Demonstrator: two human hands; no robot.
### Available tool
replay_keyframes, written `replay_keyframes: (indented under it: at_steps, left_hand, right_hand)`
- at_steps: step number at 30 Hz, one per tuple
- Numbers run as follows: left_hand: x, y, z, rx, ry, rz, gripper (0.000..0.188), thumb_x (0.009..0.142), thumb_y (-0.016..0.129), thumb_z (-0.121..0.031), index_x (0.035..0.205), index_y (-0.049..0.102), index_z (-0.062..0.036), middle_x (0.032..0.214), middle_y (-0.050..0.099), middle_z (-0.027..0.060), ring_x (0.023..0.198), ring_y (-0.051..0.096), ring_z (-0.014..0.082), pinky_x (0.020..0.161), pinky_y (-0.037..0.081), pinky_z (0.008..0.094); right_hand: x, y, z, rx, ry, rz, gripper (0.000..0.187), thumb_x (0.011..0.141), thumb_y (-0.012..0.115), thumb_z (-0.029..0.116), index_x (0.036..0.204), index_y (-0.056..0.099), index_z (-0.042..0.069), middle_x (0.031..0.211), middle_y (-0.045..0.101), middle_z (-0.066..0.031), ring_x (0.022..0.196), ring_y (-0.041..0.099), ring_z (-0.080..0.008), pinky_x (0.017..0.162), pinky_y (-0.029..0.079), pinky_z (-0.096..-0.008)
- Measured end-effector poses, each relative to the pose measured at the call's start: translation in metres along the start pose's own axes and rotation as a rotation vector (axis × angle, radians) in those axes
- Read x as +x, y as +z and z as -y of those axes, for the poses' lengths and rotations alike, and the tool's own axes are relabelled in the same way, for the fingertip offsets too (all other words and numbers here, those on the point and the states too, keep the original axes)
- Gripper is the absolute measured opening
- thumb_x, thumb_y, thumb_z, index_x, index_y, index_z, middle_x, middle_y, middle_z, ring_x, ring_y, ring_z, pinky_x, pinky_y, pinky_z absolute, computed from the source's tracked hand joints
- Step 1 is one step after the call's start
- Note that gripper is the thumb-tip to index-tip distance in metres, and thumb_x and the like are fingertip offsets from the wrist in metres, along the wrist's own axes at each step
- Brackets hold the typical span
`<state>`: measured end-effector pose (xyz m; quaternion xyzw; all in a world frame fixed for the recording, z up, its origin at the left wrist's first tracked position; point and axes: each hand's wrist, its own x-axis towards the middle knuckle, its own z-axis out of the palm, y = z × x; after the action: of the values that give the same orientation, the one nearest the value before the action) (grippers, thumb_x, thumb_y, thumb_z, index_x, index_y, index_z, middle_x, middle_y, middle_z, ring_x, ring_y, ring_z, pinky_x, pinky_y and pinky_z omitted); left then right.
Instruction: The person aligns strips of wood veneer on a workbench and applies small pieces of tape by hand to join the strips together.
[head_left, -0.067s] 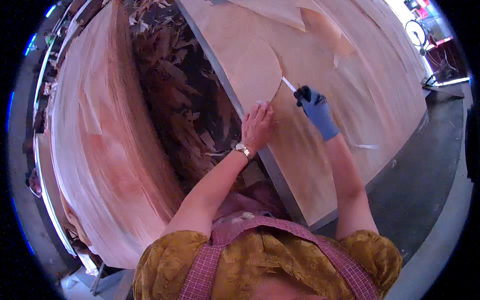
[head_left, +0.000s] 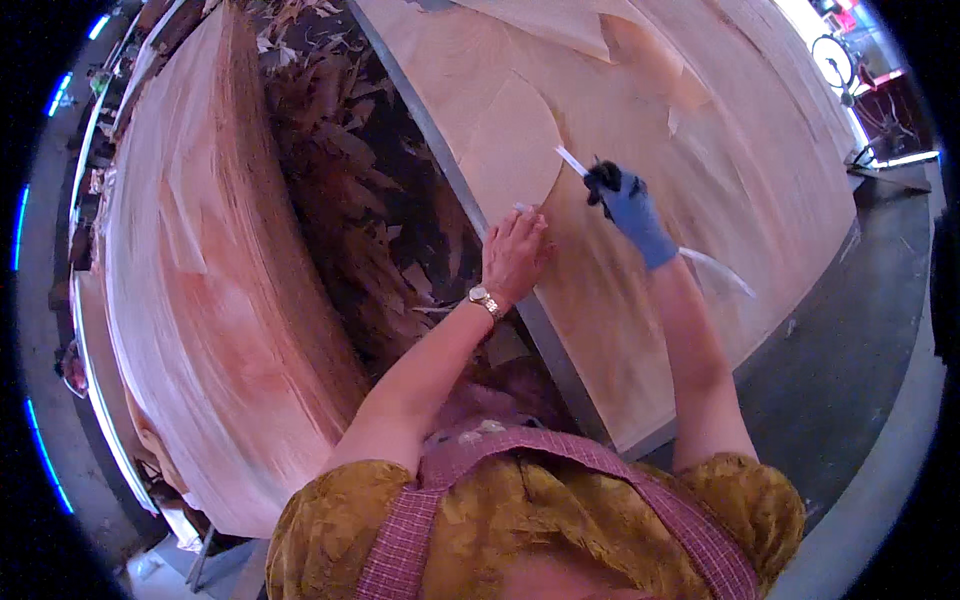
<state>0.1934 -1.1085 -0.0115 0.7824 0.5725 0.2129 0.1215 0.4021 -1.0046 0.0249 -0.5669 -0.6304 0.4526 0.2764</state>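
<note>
While the checked apron (head_left: 400, 540) and mustard top (head_left: 335, 510) filled six o'clock, the left hand (head_left: 512, 262) reached near the centre, a watch (head_left: 484, 297) at its wrist. It lay palm down, its fingers loosely side by side, on the lower end of a rounded veneer sheet (head_left: 510, 140), which stretched toward twelve o'clock over broad pale wood sheets (head_left: 610, 330). At two o'clock from the centre, the right hand, in a blue glove with dark fingertips (head_left: 628, 212), was closed around a white strip (head_left: 571, 160), whose tip pointed to ten o'clock. Another white length (head_left: 722, 270) showed past that wrist, at three o'clock; whether the two joined could not be told. A reddish wood stack (head_left: 200, 280) stood at nine, wood scraps (head_left: 340, 150) lay between ten and eleven, and a bicycle (head_left: 832, 62) stood far off at two.
</note>
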Motion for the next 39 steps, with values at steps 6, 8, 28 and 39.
replay_keyframes:
  at_steps: [6, 8, 28, 39]
  left_hand:
    - [0.097, -0.016, 0.017, -0.024, 0.026, 0.021, 0.043, 0.087, 0.058, -0.02, 0.128, 0.054, -0.01, 0.13, 0.053, 0.0091, 0.119, 0.048, 0.0292, 0.099, 0.039, 0.0429]
    - [0.117, 0.004, 0.014, 0.029, 0.083, -0.025, 0.044, 0.086, 0.058, -0.02, 0.129, 0.053, -0.0105, 0.132, 0.052, 0.008, 0.12, 0.047, 0.0289, 0.1, 0.038, 0.0447]
    - [0.249, -0.006, 0.133, 0.062, 0.061, -0.14, 0.052, 0.082, 0.062, -0.014, 0.131, 0.05, -0.005, 0.124, 0.056, 0.0129, 0.107, 0.053, 0.0289, 0.088, 0.043, 0.0423]
    - [0.269, -0.015, 0.193, -0.326, 0.103, 0.076, 0.038, 0.086, 0.056, -0.018, 0.123, 0.058, -0.0103, 0.116, 0.058, 0.01, 0.1, 0.053, 0.0279, 0.083, 0.043, 0.0442]
  right_hand:
    - [0.064, -0.002, -0.02, 0.299, 0.369, 0.116, 0.015, 0.09, 0.058, 0.016, 0.096, 0.066, 0.006, 0.071, 0.066, -0.0029, 0.057, 0.059, -0.0099, 0.047, 0.043, -0.0263]
    - [0.067, 0.001, -0.032, 0.25, 0.301, 0.081, 0.016, 0.091, 0.058, 0.018, 0.097, 0.065, 0.006, 0.072, 0.068, -0.0065, 0.058, 0.062, -0.0153, 0.049, 0.047, -0.0319]
    - [0.266, 0.042, 0.04, -0.774, 0.158, -0.096, 0.029, 0.086, 0.057, 0.029, 0.098, 0.063, 0.003, 0.099, 0.068, -0.0215, 0.092, 0.064, -0.0393, 0.081, 0.052, -0.0457]
    - [0.105, 0.075, 0.093, 0.452, 0.474, 0.031, 0.014, 0.093, 0.056, 0.016, 0.096, 0.062, 0.003, 0.084, 0.068, -0.0079, 0.059, 0.059, -0.0104, 0.05, 0.045, -0.0232]
